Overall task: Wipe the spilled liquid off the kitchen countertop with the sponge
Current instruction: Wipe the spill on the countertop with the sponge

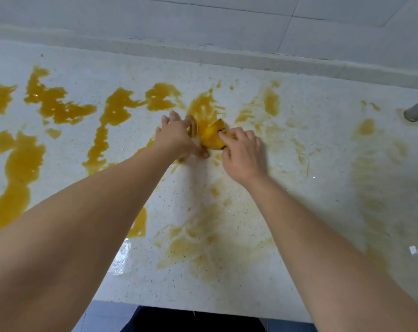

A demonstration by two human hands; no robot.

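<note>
Two bare forearms reach over the speckled tabletop (227,295). The right hand (242,153) pinches the yellow sponge (212,136) with curled fingers, and the left hand (176,135) rests beside it, fingers straight. Thick orange liquid (57,103) lies to the left.

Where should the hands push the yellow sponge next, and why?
Probably to the left. The right hand grips the sponge and the left hand rests beside it. Thick orange puddles sit on the countertop to the left, while the right side shows only thin smears, so the left looks dirtiest.
</note>
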